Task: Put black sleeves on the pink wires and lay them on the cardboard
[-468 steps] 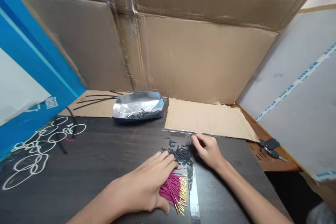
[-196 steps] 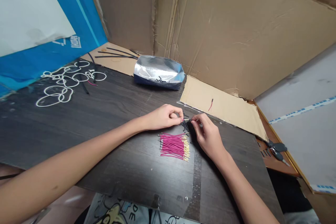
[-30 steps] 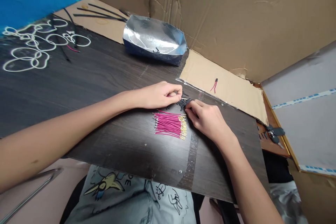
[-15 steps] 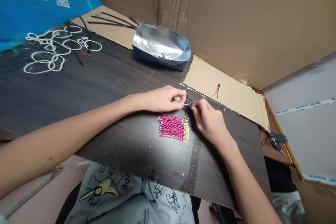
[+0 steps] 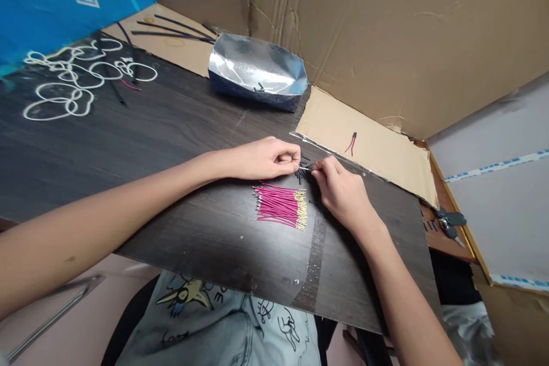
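My left hand (image 5: pixel 266 158) is closed in a pinch on a thin wire whose tip points right. My right hand (image 5: pixel 341 191) faces it with fingertips pinched on a small black tube piece, the two meeting just above a bundle of magenta wires with gold tips (image 5: pixel 281 206) on the dark wooden table (image 5: pixel 171 143). Several short black tube pieces (image 5: pixel 303 160) lie between and behind my fingers, partly hidden. Two finished magenta wires with black ends (image 5: pixel 351 142) rest on a flat cardboard sheet (image 5: pixel 373 151).
A silver foil tray (image 5: pixel 257 71) with a few black pieces stands at the back. Long black tubes (image 5: pixel 175 27) lie behind it on cardboard. White doodles (image 5: pixel 72 83) mark the table's left. Keys (image 5: pixel 448 222) sit at the right. Cardboard walls enclose the back.
Over the last second my right hand lifted from the black pieces and met my left hand's wire tip. Since earlier, wires have appeared on the cardboard sheet.
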Demonstrator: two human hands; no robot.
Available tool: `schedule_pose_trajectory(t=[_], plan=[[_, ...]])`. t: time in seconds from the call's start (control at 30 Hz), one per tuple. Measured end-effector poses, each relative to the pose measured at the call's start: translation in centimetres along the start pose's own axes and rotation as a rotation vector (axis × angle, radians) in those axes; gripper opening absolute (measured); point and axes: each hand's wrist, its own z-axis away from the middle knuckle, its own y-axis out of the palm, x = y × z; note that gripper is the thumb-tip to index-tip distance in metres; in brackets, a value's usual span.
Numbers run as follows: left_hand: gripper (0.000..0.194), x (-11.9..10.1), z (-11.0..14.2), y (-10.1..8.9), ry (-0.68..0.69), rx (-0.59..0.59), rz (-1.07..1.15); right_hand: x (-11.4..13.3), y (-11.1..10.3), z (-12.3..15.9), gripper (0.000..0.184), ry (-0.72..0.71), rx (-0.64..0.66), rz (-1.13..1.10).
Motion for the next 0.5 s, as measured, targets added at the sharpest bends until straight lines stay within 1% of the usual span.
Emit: schedule_pose_trajectory(t=[0.27, 0.5], plan=[[0.018, 0.01, -0.04, -0.04, 0.013, -0.013, -0.029, 0.07, -0.13, 0.02, 0.019, -0.009, -0.008, -0.027], [0.015, 0.23, -0.07, 0.09, 0.015, -0.025, -0.038, 0.19, -0.03, 0.03, 0.016, -0.003, -0.007, -0.039]])
